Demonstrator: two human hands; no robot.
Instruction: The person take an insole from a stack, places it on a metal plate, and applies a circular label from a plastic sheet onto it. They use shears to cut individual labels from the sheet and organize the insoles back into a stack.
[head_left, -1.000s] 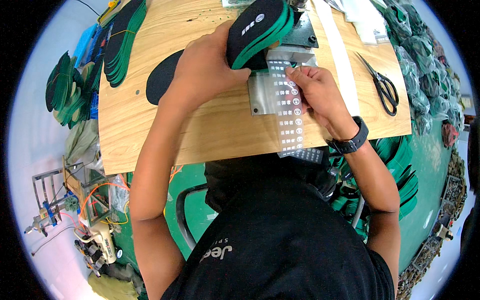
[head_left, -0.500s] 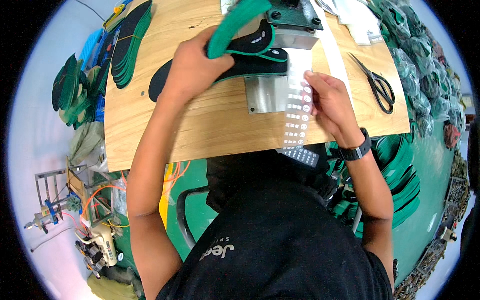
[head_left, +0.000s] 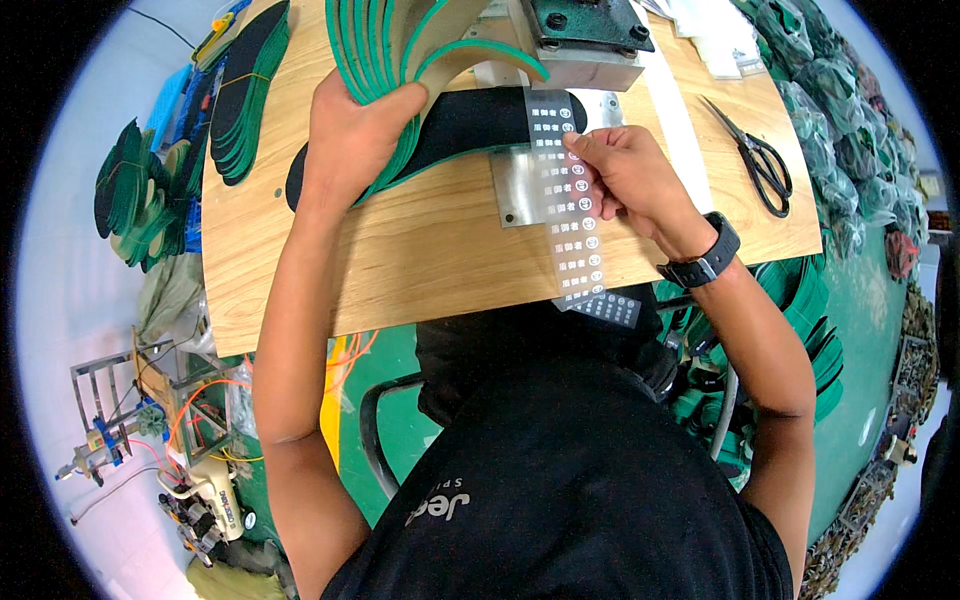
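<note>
My left hand (head_left: 350, 130) grips a fanned stack of green insoles (head_left: 385, 60), lifted above the black insole (head_left: 470, 120) on the press plate. My right fingers (head_left: 585, 150) pinch the transparent label strip (head_left: 565, 200) there. If the stack slips, the strip may shift and misalign.

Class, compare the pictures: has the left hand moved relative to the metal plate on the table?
Yes. The left hand was above the metal plate, lifting green insoles; now it sits further left of the plate, holding them fanned.
</note>
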